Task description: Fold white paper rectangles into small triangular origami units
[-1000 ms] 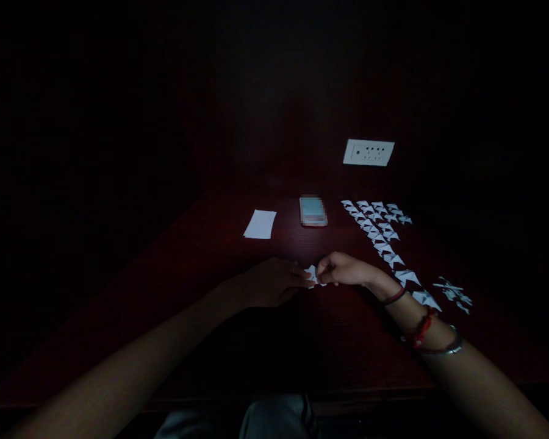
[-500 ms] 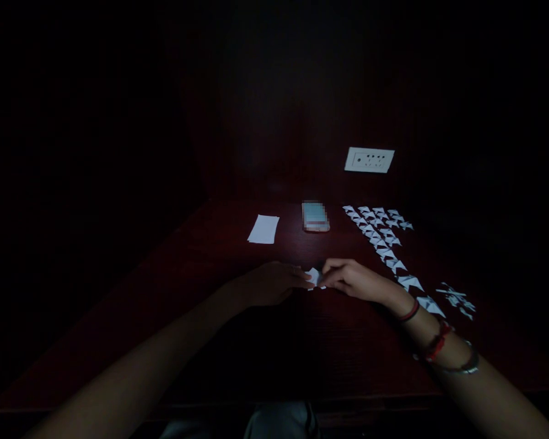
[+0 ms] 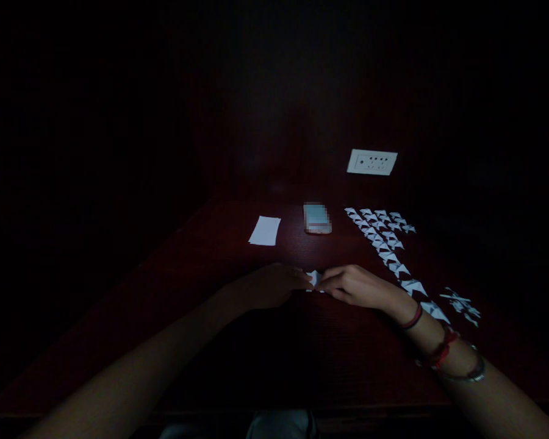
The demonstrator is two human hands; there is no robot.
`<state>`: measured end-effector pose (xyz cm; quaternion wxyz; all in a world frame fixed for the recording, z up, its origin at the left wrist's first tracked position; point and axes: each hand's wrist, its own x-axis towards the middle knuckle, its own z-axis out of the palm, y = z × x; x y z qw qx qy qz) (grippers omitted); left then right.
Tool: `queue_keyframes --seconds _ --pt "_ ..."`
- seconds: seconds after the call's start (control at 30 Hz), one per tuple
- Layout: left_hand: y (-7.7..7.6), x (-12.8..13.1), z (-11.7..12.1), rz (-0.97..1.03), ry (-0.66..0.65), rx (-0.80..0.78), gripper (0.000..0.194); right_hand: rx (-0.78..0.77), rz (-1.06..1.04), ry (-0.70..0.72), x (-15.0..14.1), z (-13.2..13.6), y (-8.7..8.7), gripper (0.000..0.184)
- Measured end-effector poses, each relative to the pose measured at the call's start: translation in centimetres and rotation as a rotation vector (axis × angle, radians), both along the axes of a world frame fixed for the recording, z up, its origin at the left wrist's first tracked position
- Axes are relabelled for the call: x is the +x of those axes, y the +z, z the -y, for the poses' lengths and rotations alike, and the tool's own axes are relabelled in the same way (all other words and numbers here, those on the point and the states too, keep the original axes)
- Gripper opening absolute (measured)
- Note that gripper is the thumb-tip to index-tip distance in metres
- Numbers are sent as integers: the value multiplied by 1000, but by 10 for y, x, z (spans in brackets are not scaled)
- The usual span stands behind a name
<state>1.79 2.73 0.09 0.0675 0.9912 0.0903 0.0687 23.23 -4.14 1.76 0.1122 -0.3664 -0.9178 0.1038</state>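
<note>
A small folded piece of white paper (image 3: 315, 278) lies on the dark red table between my two hands. My left hand (image 3: 279, 284) presses the paper's left side with its fingertips. From the right, my right hand (image 3: 352, 285) has its fingers closed on the paper's other edge. Parts of the paper are hidden under the fingers. To the right, rows of white folded-paper pieces (image 3: 387, 256) lie on the table, two larger ones nearest my right forearm.
A stack of white paper sheets (image 3: 265, 231) lies beyond my left hand. Right of it is a phone (image 3: 317, 218) with a lit screen. Thin paper scraps (image 3: 460, 305) lie at the right. A white socket plate (image 3: 372, 162) is on the back wall. The surroundings are very dark.
My right hand has shifted slightly, its fingers now lower and flatter over the paper's edge. My left hand stays almost in place. The whole view has moved a little.
</note>
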Motion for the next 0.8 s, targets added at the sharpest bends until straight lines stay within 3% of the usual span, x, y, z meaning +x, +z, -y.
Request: queue_keyframes --seconds 0.8 --pt "-3 0 -4 55 -58 -7 42 -23 36 21 1 -6 5 20"
